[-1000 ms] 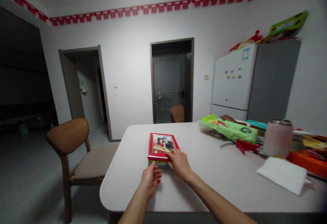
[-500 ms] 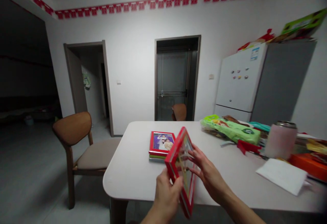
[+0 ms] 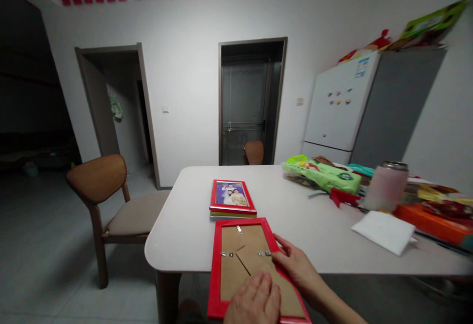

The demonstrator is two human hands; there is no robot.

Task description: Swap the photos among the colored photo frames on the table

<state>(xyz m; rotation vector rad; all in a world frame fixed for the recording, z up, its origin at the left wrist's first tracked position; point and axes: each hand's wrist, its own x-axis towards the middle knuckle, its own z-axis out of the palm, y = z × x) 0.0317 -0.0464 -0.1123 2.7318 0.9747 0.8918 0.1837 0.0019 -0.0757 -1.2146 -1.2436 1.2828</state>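
A red picture frame (image 3: 240, 260) lies face down at the near edge of the white table (image 3: 318, 235), its brown backing board and metal clips showing. My left hand (image 3: 253, 302) rests flat on the backing near the frame's lower edge, fingers together. My right hand (image 3: 295, 270) touches the frame's right border, fingers stretched toward a clip. Just beyond lies a short stack of frames (image 3: 231, 198), the top one red with a photo facing up.
A wooden chair (image 3: 111, 205) stands left of the table. On the right side lie a green packet (image 3: 321, 175), a pink insulated cup (image 3: 384, 186), a white folded cloth (image 3: 384, 230) and orange boxes (image 3: 432, 218). A fridge (image 3: 354, 107) stands behind.
The top red frame was lifted off the stack, turned over in both hands, and now lies face down at the table's near edge. The view tilted down slightly.
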